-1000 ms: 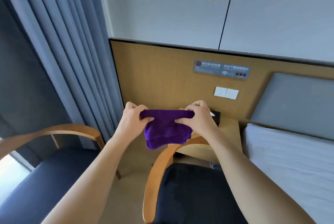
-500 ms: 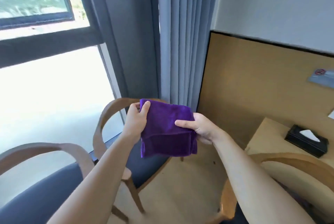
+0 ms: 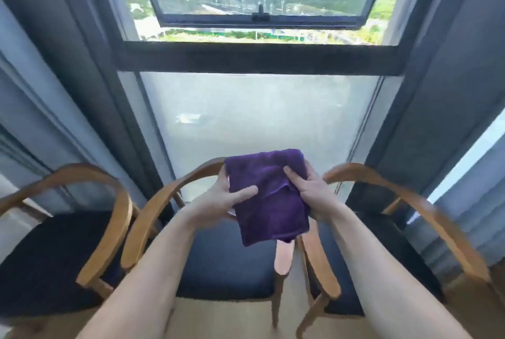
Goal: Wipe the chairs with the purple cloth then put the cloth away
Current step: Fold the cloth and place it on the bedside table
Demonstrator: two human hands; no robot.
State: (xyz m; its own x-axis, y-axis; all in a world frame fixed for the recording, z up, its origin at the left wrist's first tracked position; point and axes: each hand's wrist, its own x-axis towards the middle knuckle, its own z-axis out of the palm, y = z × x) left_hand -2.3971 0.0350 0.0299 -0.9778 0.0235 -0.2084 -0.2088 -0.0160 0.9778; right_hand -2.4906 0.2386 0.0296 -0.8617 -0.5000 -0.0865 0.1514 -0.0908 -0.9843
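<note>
Both my hands hold a folded purple cloth [image 3: 269, 196] in the air in front of me. My left hand [image 3: 224, 199] grips its left edge, thumb on top. My right hand [image 3: 310, 191] grips its right side, fingers pressed on the fold. Below stand three wooden armchairs with dark blue seats: a left chair [image 3: 54, 251], a middle chair [image 3: 226, 262] straight under the cloth, and a right chair [image 3: 388, 229]. The cloth touches no chair.
A tall window [image 3: 259, 109] with frosted lower glass rises behind the chairs. Grey curtains [image 3: 68, 65] hang on both sides. The chairs stand close together, armrests nearly touching. Light wooden floor [image 3: 224, 319] shows in front of them.
My view has swung left from the bedside wall to the window and three chairs. The cloth stays in both hands, now held flatter and more spread out.
</note>
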